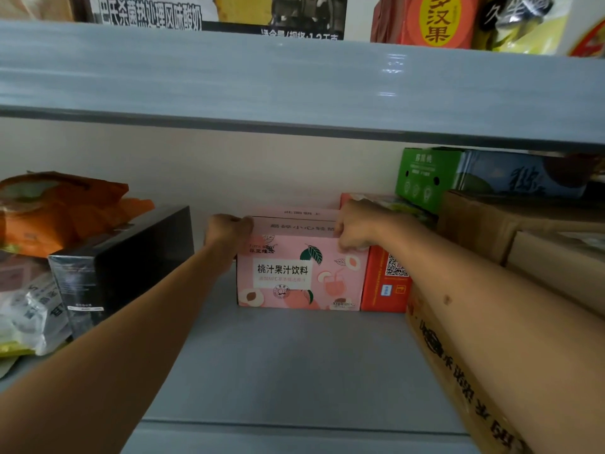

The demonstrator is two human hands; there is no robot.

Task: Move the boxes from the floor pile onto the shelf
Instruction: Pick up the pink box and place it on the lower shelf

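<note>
At the centre of the frame, deep on the grey shelf (294, 362), the pink box (299, 273) stands upright against the back wall, its long axis running left to right across the picture. Your left hand (227, 232) holds its upper left corner with the fingers curled over the top edge, and your right hand (355, 226) does the same at the upper right corner, so each grip is closed on the box itself. The box's right side touches the red box (386, 283); to its left a bare stretch of shelf separates it from the black box (121, 267). Both hands sit equally near, so any last nudge probably goes straight back or leftward.
</note>
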